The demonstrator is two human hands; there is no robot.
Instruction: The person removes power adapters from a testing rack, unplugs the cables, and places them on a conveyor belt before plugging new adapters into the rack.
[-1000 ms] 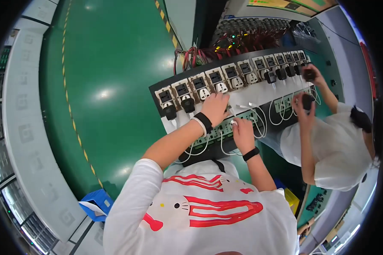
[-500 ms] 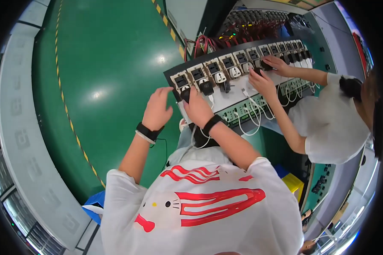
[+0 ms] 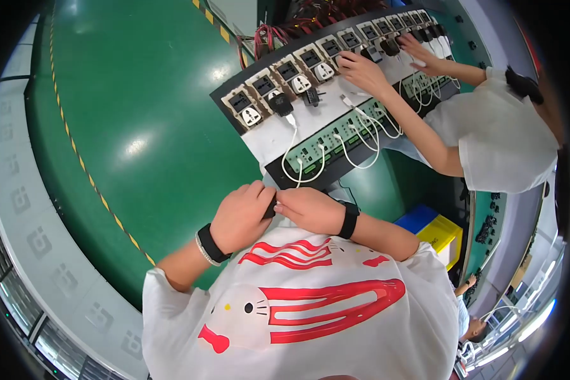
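Note:
Close to my chest, a small black power adapter [image 3: 270, 209] sits between my two hands, mostly covered by fingers. My left hand [image 3: 239, 216] is wrapped round it. My right hand [image 3: 313, 211] meets it from the other side, fingertips pinched at its edge. Beyond them stands the bench with a slanting row of sockets. Its leftmost socket has a white plug adapter [image 3: 251, 116] and no black charger in it. Another black charger [image 3: 280, 103] is plugged in beside that one, with a white cable [image 3: 291, 142] hanging from it. A further black adapter [image 3: 310, 96] is by the third socket.
A green port strip [image 3: 335, 136] with several white cables lines the bench's near side. At the right, a co-worker's hands [image 3: 367, 75] reach over the sockets. Red wires [image 3: 269, 37] bundle behind. A yellow bin [image 3: 441, 240] stands at lower right, beside green floor [image 3: 139, 95].
Both my hands have drawn back from the leftmost socket toward my chest and come together. The black adapter has left that socket with them. The co-worker's near hand has shifted along the row.

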